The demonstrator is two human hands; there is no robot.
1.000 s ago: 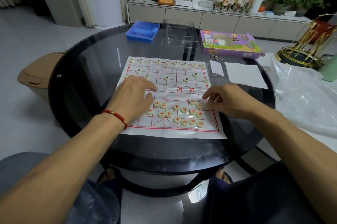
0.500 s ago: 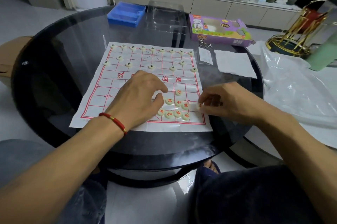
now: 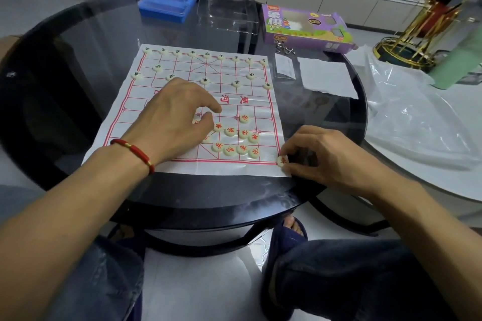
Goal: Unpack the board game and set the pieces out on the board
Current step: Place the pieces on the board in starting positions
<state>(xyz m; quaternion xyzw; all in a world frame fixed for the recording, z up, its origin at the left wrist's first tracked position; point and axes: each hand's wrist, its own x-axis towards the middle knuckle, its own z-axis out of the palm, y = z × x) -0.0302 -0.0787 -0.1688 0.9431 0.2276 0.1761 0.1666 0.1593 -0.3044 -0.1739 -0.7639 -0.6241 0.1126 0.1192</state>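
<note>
A white paper board point(image 3: 258, 112) with red grid lines lies on the round dark glass table point(image 3: 208, 195). Pieces with black marks point(image 3: 206, 81) stand in ordered rows along its far side. Several cream pieces with red marks point(image 3: 229, 149) lie bunched on the near right part. My left hand point(image 3: 172, 117) hovers over the left of that bunch, thumb and forefinger slightly apart with nothing visible between them; it hides a few pieces. My right hand point(image 3: 320, 156) pinches one red-marked piece point(image 3: 282, 160) at the board's near right corner.
At the table's far side sit a blue tray point(image 3: 167, 5), a clear plastic lid point(image 3: 225, 10) and the purple game box point(image 3: 305, 27). A white sheet point(image 3: 326, 78) lies right of the board. Crumpled clear plastic point(image 3: 417, 125) covers the neighbouring white table, near a gold rack point(image 3: 417, 31).
My right hand has carried a red-marked piece from the bunch back to the near right corner. My left hand stayed over the bunch. The view has tilted downward.
</note>
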